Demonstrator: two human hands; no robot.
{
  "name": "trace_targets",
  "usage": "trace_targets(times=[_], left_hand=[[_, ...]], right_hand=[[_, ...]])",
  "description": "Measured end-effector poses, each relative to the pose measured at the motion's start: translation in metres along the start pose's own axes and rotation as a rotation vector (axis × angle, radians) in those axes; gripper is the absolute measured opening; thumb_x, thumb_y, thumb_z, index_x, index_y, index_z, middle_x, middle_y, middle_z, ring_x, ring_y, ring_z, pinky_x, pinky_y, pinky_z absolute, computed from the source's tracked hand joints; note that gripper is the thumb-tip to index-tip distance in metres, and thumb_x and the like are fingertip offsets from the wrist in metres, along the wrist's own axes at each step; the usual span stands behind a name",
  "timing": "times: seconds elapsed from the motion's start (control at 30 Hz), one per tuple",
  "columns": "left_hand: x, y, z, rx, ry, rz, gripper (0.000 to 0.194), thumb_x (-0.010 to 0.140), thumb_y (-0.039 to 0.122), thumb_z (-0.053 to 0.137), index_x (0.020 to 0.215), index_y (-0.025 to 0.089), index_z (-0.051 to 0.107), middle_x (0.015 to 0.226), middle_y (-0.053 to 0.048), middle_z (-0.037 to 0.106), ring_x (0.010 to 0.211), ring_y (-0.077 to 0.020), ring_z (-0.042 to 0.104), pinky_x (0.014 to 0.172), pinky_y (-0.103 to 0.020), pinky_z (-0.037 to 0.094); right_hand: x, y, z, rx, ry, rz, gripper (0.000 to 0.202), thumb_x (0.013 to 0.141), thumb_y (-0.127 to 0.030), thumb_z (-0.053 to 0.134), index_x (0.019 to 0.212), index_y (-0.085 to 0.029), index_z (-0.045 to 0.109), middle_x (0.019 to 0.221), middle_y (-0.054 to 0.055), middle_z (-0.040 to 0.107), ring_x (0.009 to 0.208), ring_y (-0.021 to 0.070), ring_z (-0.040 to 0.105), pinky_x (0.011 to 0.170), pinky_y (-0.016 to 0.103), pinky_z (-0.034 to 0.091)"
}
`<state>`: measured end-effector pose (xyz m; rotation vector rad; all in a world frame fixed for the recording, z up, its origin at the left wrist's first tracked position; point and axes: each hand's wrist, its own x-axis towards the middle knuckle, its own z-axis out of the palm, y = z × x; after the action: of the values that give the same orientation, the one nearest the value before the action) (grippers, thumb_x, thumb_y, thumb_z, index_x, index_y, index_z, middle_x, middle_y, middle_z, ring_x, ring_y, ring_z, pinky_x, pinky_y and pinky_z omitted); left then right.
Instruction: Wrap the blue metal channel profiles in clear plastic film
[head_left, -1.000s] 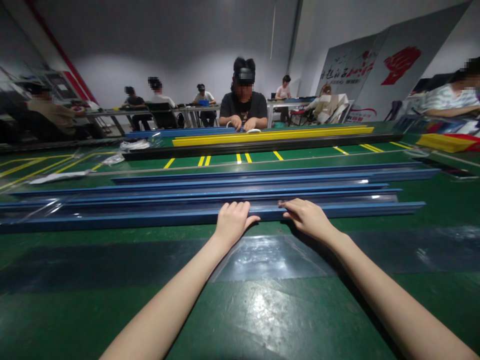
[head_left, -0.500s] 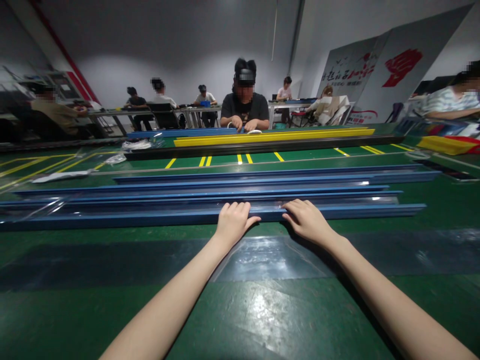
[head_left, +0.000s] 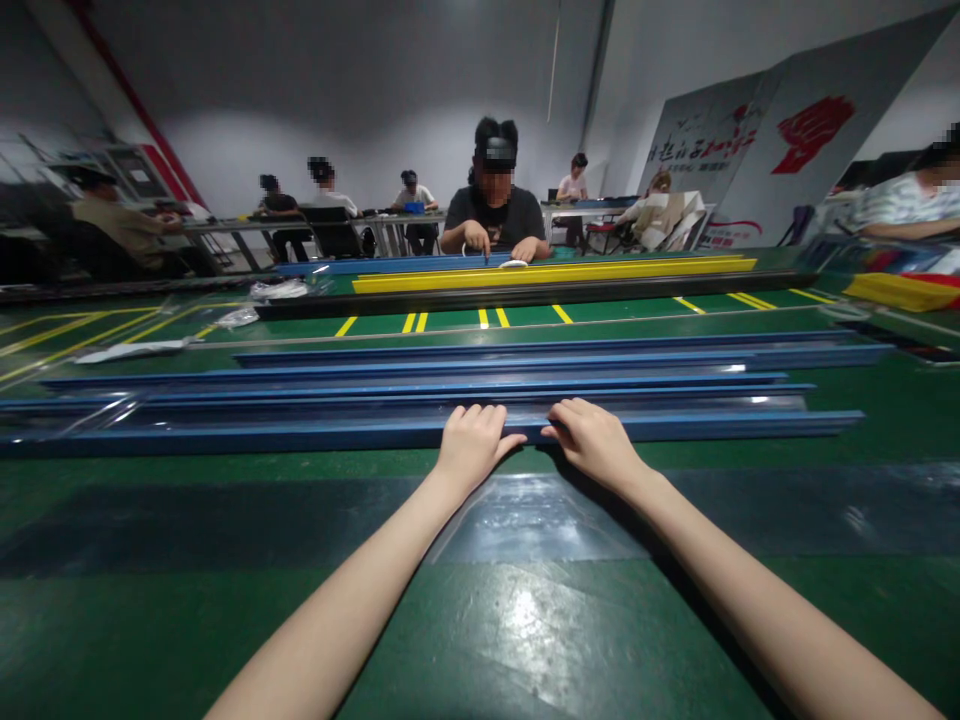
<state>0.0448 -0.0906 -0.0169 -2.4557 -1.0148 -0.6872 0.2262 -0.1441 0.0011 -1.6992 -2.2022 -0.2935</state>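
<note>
Both hands are on the nearest blue channel strip (head_left: 300, 437), which runs across the green table. My left hand (head_left: 472, 445) grips its front wall, fingers over the top edge and thumb on the near side. Close by on the right, my right hand (head_left: 589, 435) pinches the same wall, fingers curled over it. A clear film shows inside the channel. Other blue strips (head_left: 562, 350) lie parallel behind it. In front, a flat transparent plastic strip (head_left: 540, 515) stretches across the table beneath my forearms.
A yellow strip (head_left: 555, 272) and a black strip (head_left: 525, 293) lie farther back on the green table (head_left: 510, 640). Across it sits a person (head_left: 495, 210), both hands near a white ring. Clear plastic (head_left: 281, 290) lies at the back left; more people sit beyond.
My right hand has moved left along the blue strip, closer to my left hand, which keeps its grip. The person opposite has shifted their hands slightly.
</note>
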Motion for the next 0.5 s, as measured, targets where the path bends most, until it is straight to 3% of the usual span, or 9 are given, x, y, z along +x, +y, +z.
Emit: trace_targets(times=[0.33, 0.5], left_hand=[[-0.0024, -0.0053, 0.0031, -0.083, 0.020, 0.061, 0.029, 0.083, 0.044, 0.049, 0.077, 0.016, 0.053, 0.071, -0.002, 0.060, 0.069, -0.0172, 0.054, 0.065, -0.030, 0.032], [-0.0027, -0.0054, 0.0037, -0.135, 0.048, 0.157, 0.025, 0.086, 0.037, 0.046, 0.091, 0.014, 0.054, 0.080, -0.003, 0.061, 0.076, -0.0171, 0.054, 0.070, -0.030, 0.033]], right_hand=[[0.0001, 0.0037, -0.0036, -0.124, -0.016, -0.059, 0.024, 0.088, -0.031, 0.039, 0.079, -0.018, 0.056, 0.077, 0.004, 0.062, 0.074, 0.0161, 0.053, 0.058, 0.026, 0.026], [-0.0037, 0.0096, -0.0066, -0.152, -0.035, -0.040, 0.024, 0.088, -0.030, 0.038, 0.078, -0.018, 0.056, 0.078, 0.005, 0.063, 0.075, 0.0159, 0.055, 0.056, 0.026, 0.025]])
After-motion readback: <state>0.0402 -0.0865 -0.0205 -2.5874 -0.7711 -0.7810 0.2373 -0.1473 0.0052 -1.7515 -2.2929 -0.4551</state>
